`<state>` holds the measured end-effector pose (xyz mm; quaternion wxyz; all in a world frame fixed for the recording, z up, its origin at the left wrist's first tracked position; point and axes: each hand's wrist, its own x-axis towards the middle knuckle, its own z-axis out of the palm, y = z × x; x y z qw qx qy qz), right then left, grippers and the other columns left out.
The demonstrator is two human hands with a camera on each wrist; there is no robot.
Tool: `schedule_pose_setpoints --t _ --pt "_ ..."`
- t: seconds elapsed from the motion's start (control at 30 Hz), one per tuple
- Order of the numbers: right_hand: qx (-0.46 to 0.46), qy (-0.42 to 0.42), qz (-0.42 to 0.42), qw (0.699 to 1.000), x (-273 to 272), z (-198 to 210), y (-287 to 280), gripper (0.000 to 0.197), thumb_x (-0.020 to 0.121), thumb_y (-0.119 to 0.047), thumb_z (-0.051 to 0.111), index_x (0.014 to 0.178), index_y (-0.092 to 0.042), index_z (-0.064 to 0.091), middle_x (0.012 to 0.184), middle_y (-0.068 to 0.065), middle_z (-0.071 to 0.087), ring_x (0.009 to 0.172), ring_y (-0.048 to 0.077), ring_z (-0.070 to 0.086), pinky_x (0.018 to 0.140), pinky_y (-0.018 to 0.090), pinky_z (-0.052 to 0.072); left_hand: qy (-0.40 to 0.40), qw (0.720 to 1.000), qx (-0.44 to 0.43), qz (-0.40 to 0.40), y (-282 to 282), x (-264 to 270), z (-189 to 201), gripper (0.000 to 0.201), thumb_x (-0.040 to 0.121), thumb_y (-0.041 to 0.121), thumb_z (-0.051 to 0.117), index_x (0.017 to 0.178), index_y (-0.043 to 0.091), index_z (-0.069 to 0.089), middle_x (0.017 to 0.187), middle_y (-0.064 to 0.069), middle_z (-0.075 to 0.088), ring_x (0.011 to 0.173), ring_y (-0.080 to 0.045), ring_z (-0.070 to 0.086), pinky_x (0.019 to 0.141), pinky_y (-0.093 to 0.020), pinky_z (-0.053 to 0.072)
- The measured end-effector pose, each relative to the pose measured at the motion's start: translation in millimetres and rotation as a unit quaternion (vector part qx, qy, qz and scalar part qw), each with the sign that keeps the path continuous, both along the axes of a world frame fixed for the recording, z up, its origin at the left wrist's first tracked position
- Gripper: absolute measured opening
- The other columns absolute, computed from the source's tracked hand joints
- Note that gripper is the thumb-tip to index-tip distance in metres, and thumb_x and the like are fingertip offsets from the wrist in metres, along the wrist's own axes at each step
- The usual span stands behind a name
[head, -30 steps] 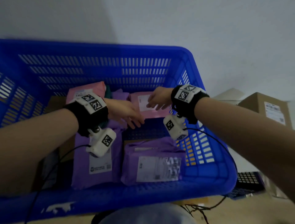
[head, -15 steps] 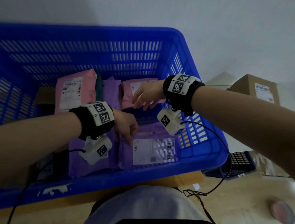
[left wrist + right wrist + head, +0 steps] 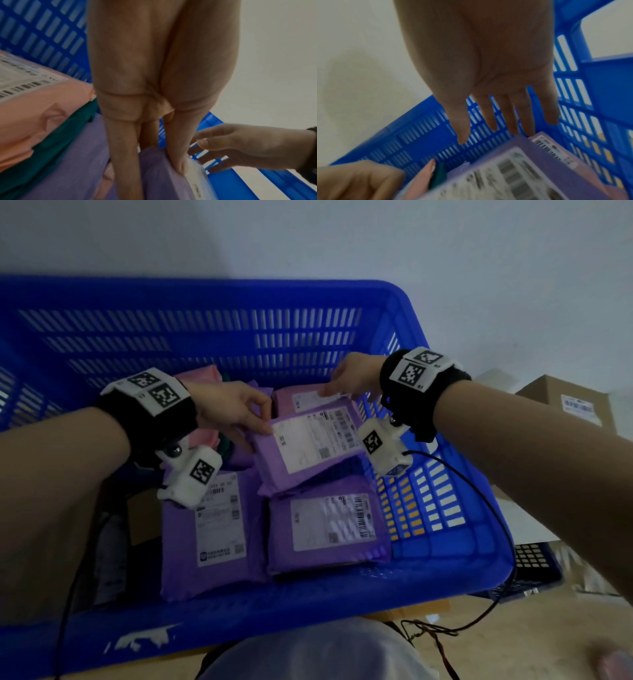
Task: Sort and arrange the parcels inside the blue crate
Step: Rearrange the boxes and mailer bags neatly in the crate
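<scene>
The blue crate holds several purple and pink parcels. My left hand pinches the left corner of a purple parcel, thumb on its white label, and holds it tilted above the crate floor. In the left wrist view the thumb lies on top of this purple parcel. My right hand hovers with straight, spread fingers at the parcel's far edge, over a pink parcel at the back. Two purple parcels lie flat at the front.
Another pink parcel leans at the back left with a dark green one beside it. A brown box sits in the crate's left part. Outside, to the right, are a cardboard box and a dark grid tray.
My left hand has gone from the front parcels to pinching a purple parcel, now raised and tilted toward the back right. My right hand stays by the back pink parcel.
</scene>
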<state>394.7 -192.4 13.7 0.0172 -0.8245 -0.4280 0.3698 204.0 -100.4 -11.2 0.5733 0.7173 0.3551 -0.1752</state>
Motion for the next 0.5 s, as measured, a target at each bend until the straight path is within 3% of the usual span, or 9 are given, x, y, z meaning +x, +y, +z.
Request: schedule_pose_setpoints --t 0.1,0.2,0.27,0.33,0.37,0.43,0.47,0.5 --pt "-0.038 0.013 -0.034 0.999 7 -12 -3 0.054 0.088 -0.035 0.064 0.121 0.007 0.055 0.112 0.018 0.061 0.089 0.030 0.062 0.066 0.035 0.053 -0.018 0.999 0.003 0.045 6 4 -7 0.016 0.089 0.004 0.059 0.075 0.007 0.052 0.099 -0.011 0.062 0.090 -0.023 0.062 0.067 -0.035 0.061" --pt "-0.042 0.018 -0.065 0.997 8 -25 -7 0.048 0.084 -0.026 0.070 0.117 0.004 0.053 0.098 0.015 0.056 0.085 0.027 0.057 0.067 0.037 0.051 -0.005 0.997 0.015 0.077 4 10 -21 0.014 0.091 0.008 0.058 0.078 0.010 0.052 0.107 -0.013 0.059 0.093 -0.025 0.060 0.061 -0.030 0.060" --pt "-0.056 -0.017 -0.064 0.996 9 -35 -7 0.036 0.080 -0.030 0.074 0.090 -0.002 0.054 0.083 0.010 0.053 0.072 0.024 0.053 0.060 0.033 0.046 -0.006 0.993 0.017 0.113 -1 15 -30 0.015 0.093 0.011 0.057 0.078 0.012 0.051 0.110 -0.012 0.055 0.097 -0.026 0.056 0.052 -0.028 0.058" --pt "-0.079 -0.036 -0.067 0.994 9 -45 -7 0.043 0.078 -0.033 0.075 0.066 -0.009 0.042 0.076 0.009 0.049 0.070 0.026 0.051 0.064 0.035 0.046 -0.009 0.988 0.020 0.150 -6 21 -38 0.018 0.093 0.012 0.056 0.077 0.015 0.050 0.108 -0.012 0.051 0.096 -0.028 0.054 0.047 -0.031 0.057" --pt "-0.090 -0.044 -0.066 0.993 10 -50 -8 0.046 0.077 -0.034 0.076 0.063 -0.012 0.038 0.074 0.010 0.049 0.069 0.027 0.050 0.066 0.036 0.046 -0.008 0.987 0.019 0.162 -9 24 -42 0.019 0.094 0.013 0.056 0.076 0.016 0.049 0.106 -0.012 0.050 0.096 -0.030 0.053 0.048 -0.034 0.057" --pt "-0.103 -0.063 -0.065 0.991 10 -58 -10 0.044 0.074 -0.039 0.077 0.068 -0.011 0.045 0.078 0.010 0.053 0.070 0.025 0.051 0.069 0.035 0.045 -0.012 0.982 0.011 0.190 -15 30 -51 0.015 0.093 0.014 0.057 0.079 0.015 0.050 0.105 -0.011 0.048 0.098 -0.030 0.051 0.055 -0.043 0.058" --pt "-0.110 -0.074 -0.055 0.990 11 -61 -12 0.042 0.073 -0.042 0.077 0.082 -0.009 0.054 0.089 0.011 0.056 0.079 0.026 0.054 0.074 0.036 0.046 -0.016 0.979 0.001 0.201 -18 32 -54 0.008 0.092 0.015 0.059 0.087 0.014 0.053 0.107 -0.010 0.049 0.100 -0.029 0.051 0.057 -0.043 0.058" --pt "-0.120 -0.085 -0.043 0.988 12 -65 -13 0.053 0.074 -0.045 0.075 0.105 -0.006 0.058 0.104 0.013 0.058 0.093 0.028 0.056 0.081 0.037 0.047 -0.018 0.977 -0.012 0.213 -22 33 -59 0.012 0.090 0.015 0.061 0.099 0.011 0.054 0.111 -0.009 0.050 0.104 -0.028 0.053 0.059 -0.042 0.058"
